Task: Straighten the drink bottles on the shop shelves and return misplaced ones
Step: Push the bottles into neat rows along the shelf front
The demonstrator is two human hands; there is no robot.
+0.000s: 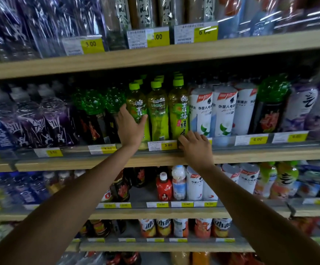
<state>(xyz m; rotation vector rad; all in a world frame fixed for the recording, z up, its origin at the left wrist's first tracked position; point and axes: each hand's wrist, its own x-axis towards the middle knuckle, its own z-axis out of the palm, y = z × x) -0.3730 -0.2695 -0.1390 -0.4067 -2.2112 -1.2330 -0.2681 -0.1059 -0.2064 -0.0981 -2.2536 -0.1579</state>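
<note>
Head view: 青梅绿茶 green tea bottles (180, 111), price tag (163, 145) reading 3 00.
My left hand (130, 129) grips the leftmost bottle (137, 103); my right hand (197, 148) rests loose-fingered on the shelf rail (250, 148).

green tea bottles (158, 111) | lime caps, yellow-green labels | upright | front of middle shelf (250, 156)

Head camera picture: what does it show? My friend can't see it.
A person's left hand grips a green-capped tea bottle on a shop shelf, while the right hand is at the base of a matching bottle nearby. Drinks fill shelves above and below.
</note>
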